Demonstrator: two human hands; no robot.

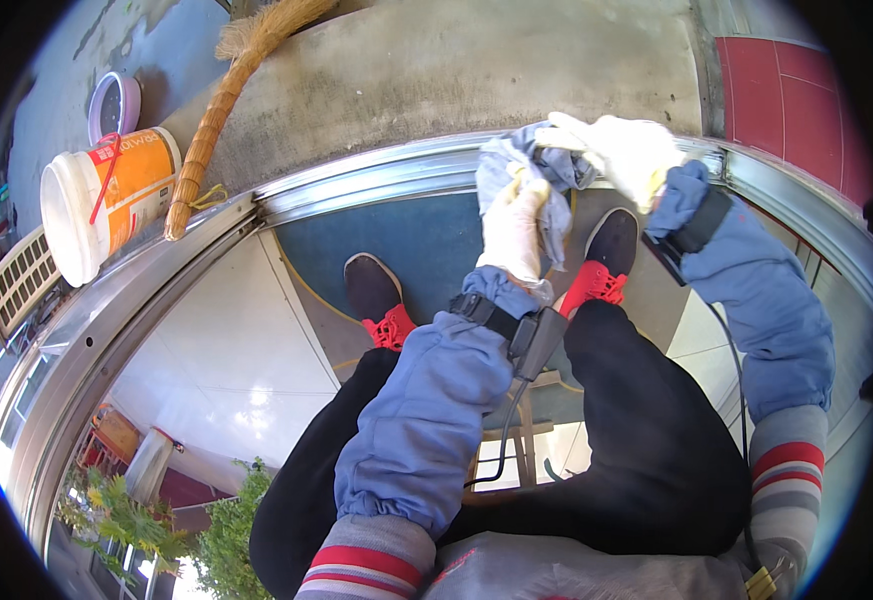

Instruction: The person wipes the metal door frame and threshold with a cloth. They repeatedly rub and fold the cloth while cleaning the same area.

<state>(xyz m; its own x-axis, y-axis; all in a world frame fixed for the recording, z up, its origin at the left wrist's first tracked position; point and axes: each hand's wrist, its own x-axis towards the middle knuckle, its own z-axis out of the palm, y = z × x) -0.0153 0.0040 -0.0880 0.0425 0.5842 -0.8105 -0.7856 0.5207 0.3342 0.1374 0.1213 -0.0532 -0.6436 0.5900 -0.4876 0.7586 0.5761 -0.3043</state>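
Both my hands wear white gloves and meet at a grey-blue cloth (498, 161) over a metal door or window track (384, 176). My left hand (515, 225) grips the cloth's near part, with a fold hanging beside the fingers. My right hand (624, 154), a little blurred, has its fingers on the far right part of the cloth, at the track's outer edge; whether they close on it is hard to tell. Blue sleeves and black wrist straps with cables cover my wrists.
A straw broom (215, 127) leans at the upper left, beside a white and orange bucket (136, 187) lying on its side. Behind it is a purple basin (117, 105). A metal frame (136, 300) runs down the left. My feet stand on a blue mat (421, 240).
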